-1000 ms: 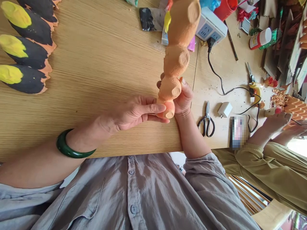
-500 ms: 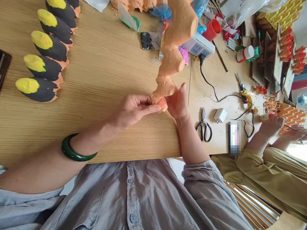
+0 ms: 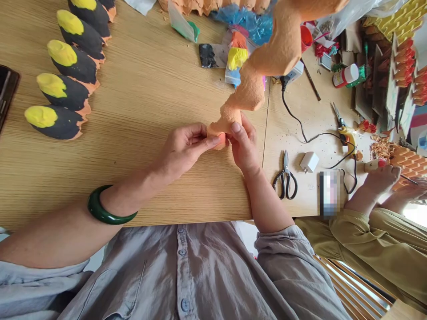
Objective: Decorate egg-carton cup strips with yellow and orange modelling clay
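Note:
A long orange strip of joined egg-carton cups (image 3: pixel 267 62) rises from the wooden table (image 3: pixel 140 102) and leans up to the right, out of the top of the picture. My left hand (image 3: pixel 183 149), with a green bangle (image 3: pixel 106 209) on the wrist, pinches the strip's lowest cup from the left. From the right, my right hand (image 3: pixel 243 146) grips the same lower end, thumb pressed on top. Both hands meet at the cup just above the tabletop.
Several black cones with yellow tips (image 3: pixel 63 89) lie in a row at the left. Scissors (image 3: pixel 285 178), a white charger (image 3: pixel 308 162), a glue gun (image 3: pixel 347 133) with its cable, and craft scraps lie to the right. Another person's hands (image 3: pixel 383 175) work at the far right.
The strip's top has swung from nearly upright to leaning right. My right thumb has come over onto the lowest cup, and both hands have closed in on it.

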`<state>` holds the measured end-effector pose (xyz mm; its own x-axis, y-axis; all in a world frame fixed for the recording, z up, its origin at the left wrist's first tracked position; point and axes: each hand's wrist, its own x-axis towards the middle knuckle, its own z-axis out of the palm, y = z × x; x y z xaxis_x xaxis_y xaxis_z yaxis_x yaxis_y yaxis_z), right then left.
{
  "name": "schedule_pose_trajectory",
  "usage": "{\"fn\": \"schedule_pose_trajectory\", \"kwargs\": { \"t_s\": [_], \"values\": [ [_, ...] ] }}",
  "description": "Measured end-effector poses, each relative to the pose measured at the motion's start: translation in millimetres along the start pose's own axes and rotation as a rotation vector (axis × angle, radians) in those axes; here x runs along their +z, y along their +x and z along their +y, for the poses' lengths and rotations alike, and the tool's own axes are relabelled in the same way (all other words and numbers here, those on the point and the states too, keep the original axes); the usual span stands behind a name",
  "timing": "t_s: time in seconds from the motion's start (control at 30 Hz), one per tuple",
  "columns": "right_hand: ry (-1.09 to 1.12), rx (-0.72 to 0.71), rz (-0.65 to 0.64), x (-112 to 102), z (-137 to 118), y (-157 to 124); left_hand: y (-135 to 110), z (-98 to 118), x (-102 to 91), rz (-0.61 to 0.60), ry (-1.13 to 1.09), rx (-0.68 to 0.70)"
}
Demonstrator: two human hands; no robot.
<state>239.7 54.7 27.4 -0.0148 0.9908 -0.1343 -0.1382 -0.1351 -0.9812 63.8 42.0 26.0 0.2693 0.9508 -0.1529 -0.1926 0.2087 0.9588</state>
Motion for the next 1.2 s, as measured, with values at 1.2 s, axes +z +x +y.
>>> {"fn": "schedule_pose_trajectory", "kwargs": {
  "t_s": [1.2],
  "values": [
    [0.019,0.067,0.127,5.9,5.3,4.0,4.1,-1.1,-4.6,-0.147,-0.243,-0.144]
  ]
}}
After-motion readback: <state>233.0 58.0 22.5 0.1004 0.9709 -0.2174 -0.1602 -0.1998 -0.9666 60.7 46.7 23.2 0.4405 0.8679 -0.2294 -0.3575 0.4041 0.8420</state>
